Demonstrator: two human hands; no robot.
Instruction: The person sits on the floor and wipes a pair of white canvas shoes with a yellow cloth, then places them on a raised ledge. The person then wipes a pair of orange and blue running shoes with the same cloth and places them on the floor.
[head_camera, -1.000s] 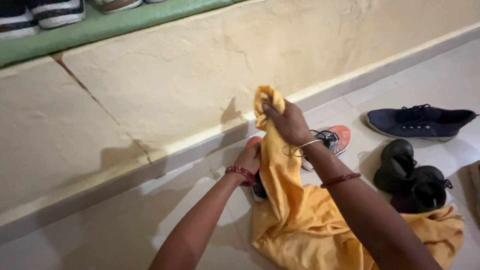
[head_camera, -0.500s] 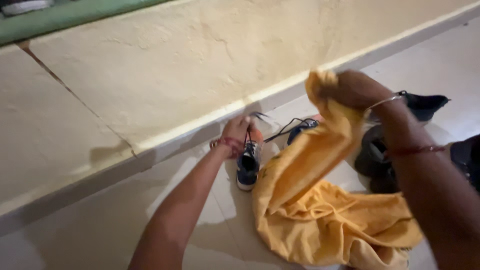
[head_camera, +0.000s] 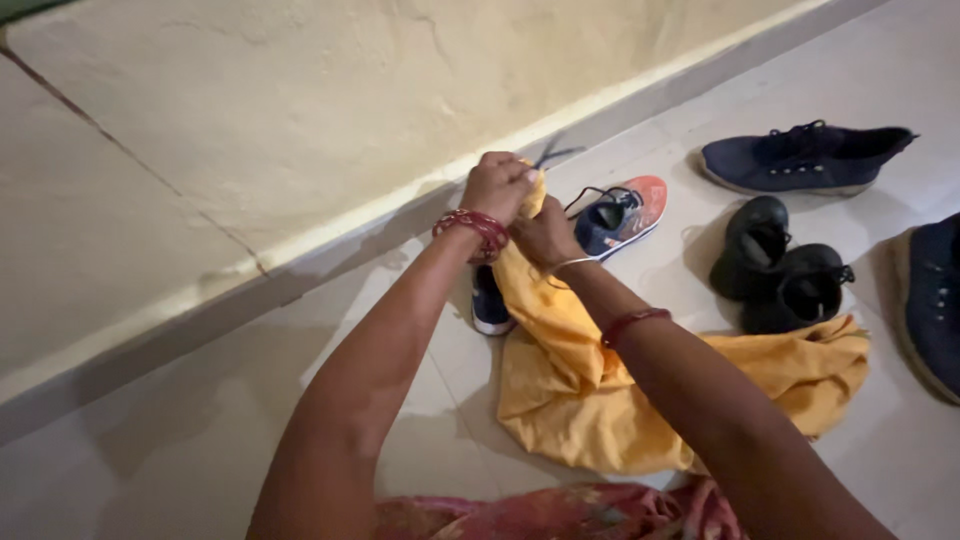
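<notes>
My left hand (head_camera: 500, 185) is closed over the far end of a navy shoe (head_camera: 489, 308). The shoe's white-soled heel shows under my wrist, and dark laces stick out past my fingers. My right hand (head_camera: 545, 235) sits right beside it, gripping the upper end of a yellow cloth (head_camera: 580, 385) and pressing it against that shoe. The rest of the cloth lies crumpled on the pale tiled floor (head_camera: 200, 450). A second navy shoe with an orange toe (head_camera: 622, 212) lies just right of my hands.
A cream wall (head_camera: 300, 110) with a raised skirting runs behind the shoes. To the right lie a navy sneaker (head_camera: 805, 158), a pair of black shoes (head_camera: 785, 275) and a dark shoe (head_camera: 930, 300) at the frame edge. Red patterned fabric (head_camera: 560, 512) lies at the bottom.
My right hand swung the cloth out to the right, then brought it back against the shoe in my left hand. The view tilted down, so the green shelf is gone.
</notes>
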